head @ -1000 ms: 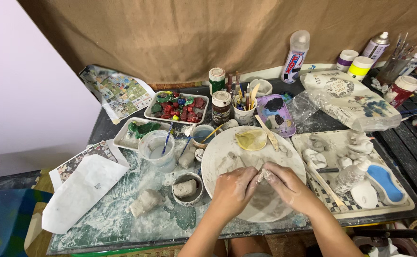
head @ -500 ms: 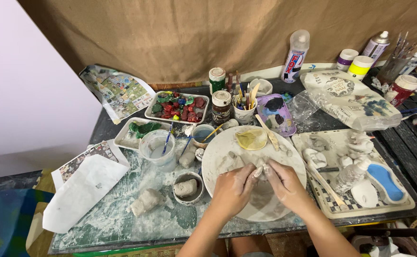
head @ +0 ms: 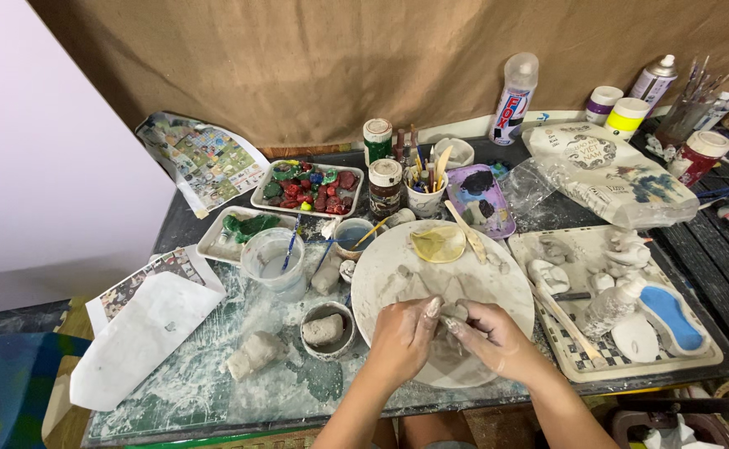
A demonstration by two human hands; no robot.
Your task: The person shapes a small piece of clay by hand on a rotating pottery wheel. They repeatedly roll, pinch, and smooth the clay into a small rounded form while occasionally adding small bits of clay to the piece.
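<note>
One round board (head: 397,287), clay-smeared, lay at the middle of the table (head: 214,391); on it, one yellow sponge (head: 437,244), one wooden stick (head: 466,232) and one small clay piece (head: 456,313); two hands worked over the board's near half. Left hand (head: 404,339): forearm rising from the lower edge, fingers curled, thumb up, tips pressed onto the clay piece. Right hand (head: 493,337): forearm coming in from the lower right, fingers bent inward, tips pinching the same piece from the other side. Both grips were closed on the clay piece, which sat between the two sets of fingertips, touching both, just above the board; whether it touched the board could not be told.

Left of the board: one small bowl (head: 327,329) holding one lump; two loose clay lumps (head: 254,353) (head: 328,274) on the table; one clear water cup (head: 274,260); one white sheet (head: 144,333). Behind: two white trays, one with red and green pieces (head: 306,186), one with green (head: 242,230); two lidded jars (head: 377,140) (head: 385,185); one cup of tools (head: 426,193); one purple palette (head: 481,198); one white bottle (head: 513,98). Right: one checked tray (head: 689,359) with white clay shapes and one blue shape (head: 670,316); one printed bag (head: 610,173).
</note>
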